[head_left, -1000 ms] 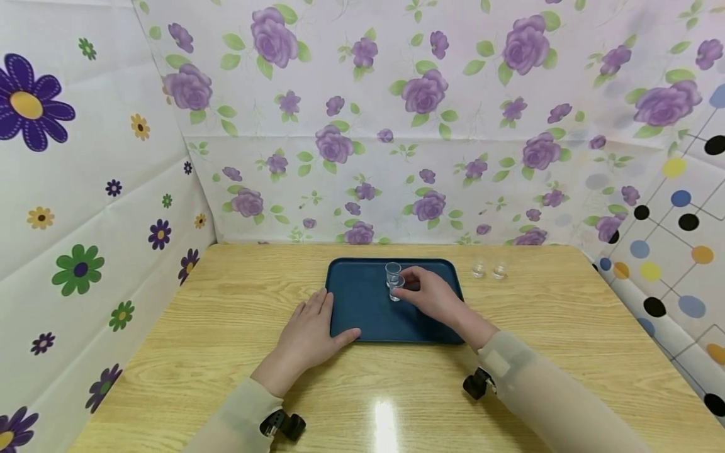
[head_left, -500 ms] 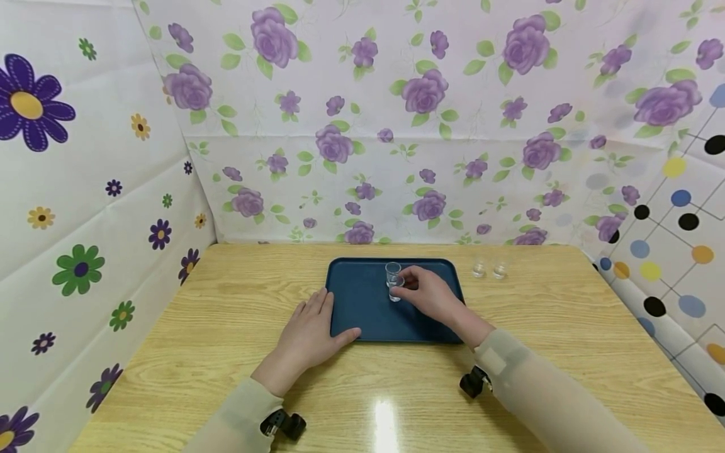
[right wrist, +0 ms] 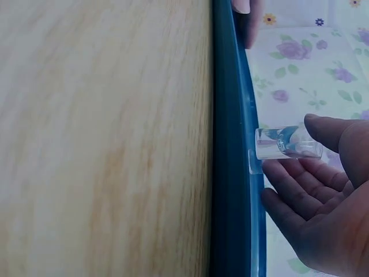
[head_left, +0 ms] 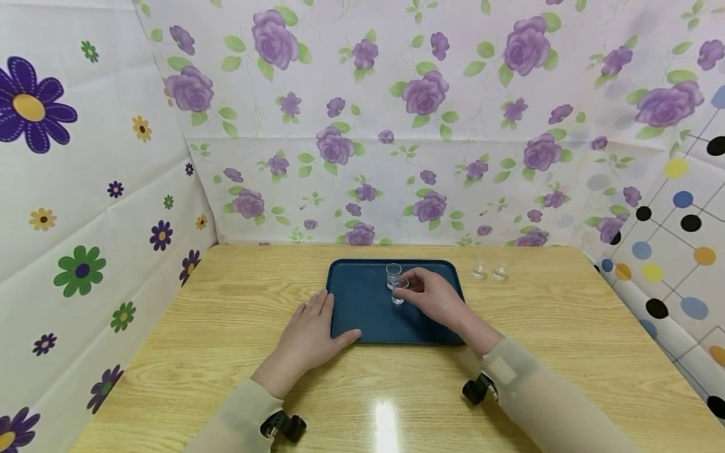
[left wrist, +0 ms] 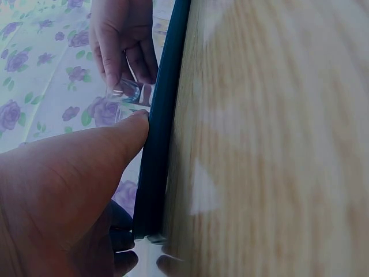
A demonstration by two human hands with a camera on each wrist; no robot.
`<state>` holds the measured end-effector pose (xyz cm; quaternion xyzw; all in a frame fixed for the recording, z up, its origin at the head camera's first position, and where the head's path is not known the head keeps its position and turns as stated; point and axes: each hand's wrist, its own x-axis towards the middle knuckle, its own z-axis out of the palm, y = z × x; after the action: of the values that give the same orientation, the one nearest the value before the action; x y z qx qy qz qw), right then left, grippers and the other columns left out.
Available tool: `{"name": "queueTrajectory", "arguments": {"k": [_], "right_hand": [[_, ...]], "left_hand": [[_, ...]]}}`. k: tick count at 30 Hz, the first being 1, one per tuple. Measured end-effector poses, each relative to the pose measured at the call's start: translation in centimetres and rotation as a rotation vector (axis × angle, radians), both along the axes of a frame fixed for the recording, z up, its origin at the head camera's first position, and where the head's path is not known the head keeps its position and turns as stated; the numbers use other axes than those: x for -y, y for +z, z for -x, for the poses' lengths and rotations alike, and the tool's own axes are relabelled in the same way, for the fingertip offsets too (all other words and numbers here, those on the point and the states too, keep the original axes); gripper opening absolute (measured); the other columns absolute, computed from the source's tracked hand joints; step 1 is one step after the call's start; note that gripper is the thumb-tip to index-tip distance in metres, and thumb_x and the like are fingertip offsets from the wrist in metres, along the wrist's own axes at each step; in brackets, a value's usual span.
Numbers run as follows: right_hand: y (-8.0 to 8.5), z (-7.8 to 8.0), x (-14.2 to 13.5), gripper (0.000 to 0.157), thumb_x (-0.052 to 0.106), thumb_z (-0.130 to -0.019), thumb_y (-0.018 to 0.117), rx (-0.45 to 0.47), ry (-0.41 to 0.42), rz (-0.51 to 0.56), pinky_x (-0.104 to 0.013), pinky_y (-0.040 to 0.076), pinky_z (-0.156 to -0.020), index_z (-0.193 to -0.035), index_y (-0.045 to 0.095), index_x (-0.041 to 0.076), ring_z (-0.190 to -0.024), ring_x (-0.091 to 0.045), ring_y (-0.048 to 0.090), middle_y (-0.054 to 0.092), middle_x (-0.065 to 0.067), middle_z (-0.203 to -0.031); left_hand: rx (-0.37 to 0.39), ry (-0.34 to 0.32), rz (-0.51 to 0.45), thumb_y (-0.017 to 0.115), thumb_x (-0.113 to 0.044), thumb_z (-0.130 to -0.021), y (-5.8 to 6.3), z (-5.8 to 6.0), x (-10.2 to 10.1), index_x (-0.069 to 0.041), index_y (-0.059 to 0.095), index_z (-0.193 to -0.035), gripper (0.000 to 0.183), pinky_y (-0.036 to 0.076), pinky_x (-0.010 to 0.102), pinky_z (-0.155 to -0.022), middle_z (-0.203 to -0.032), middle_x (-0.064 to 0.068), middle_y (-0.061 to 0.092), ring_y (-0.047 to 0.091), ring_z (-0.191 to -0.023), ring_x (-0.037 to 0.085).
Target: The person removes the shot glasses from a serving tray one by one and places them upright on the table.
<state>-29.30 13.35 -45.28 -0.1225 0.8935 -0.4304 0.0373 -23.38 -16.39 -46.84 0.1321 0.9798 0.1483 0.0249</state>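
Blue tray [head_left: 365, 314]: right hand [head_left: 435, 299] pinches clear shot glass [right wrist: 275, 145] midway between side edges; left hand [head_left: 308, 331], thumb spread from fingers, spans near left corner.

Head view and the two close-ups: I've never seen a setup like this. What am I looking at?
There is no robot, just a person's two bare hands. The wide picture comes from a camera worn on the head; the close-ups come from the left wrist camera and right wrist camera, and look turned sideways. On the wooden table lies a blue tray, with two small clear glasses to its right. The left hand rests at the tray's near left corner. The right hand holds a drinking glass between thumb and fingers over the tray, and another glass stands just behind it.
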Motion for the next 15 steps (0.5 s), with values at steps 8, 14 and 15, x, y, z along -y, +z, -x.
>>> {"name": "queueTrajectory", "arguments": {"k": [8, 14, 15], "right_hand": [[0.7, -1.1, -1.0, 0.037, 0.042, -0.105, 0.079, -0.014, 0.006, 0.016, -0.050, 0.061, -0.102, -0.130, 0.073, 0.016, -0.118, -0.022, 0.072, 0.073, -0.001, -0.124], [0.8, -1.5, -2.1, 0.038, 0.044, -0.105, 0.079, -0.021, -0.005, 0.019, -0.049, 0.061, -0.102, -0.131, 0.074, 0.017, -0.119, -0.023, 0.072, 0.073, -0.001, -0.126], [0.8, -1.6, -2.2, 0.038, 0.044, -0.105, 0.079, -0.022, -0.006, 0.019, -0.050, 0.061, -0.102, -0.131, 0.074, 0.017, -0.119, -0.023, 0.072, 0.073, -0.001, -0.126]], "left_hand": [[-0.006, 0.003, -0.002, 0.063, -0.074, -0.103, 0.1, 0.0, -0.1, 0.004, 0.030, -0.172, 0.110, 0.017, 0.057, -0.136, -0.180, 0.023, 0.025, 0.021, -0.167, 0.038], [-0.008, 0.002, -0.003, 0.064, -0.073, -0.102, 0.1, -0.1, -0.1, 0.004, 0.030, -0.172, 0.110, 0.018, 0.057, -0.136, -0.179, 0.023, 0.025, 0.022, -0.167, 0.038], [-0.008, 0.002, -0.004, 0.064, -0.073, -0.103, 0.1, -0.1, -0.1, 0.004, 0.030, -0.172, 0.109, 0.018, 0.057, -0.136, -0.179, 0.023, 0.025, 0.022, -0.167, 0.038]]}}
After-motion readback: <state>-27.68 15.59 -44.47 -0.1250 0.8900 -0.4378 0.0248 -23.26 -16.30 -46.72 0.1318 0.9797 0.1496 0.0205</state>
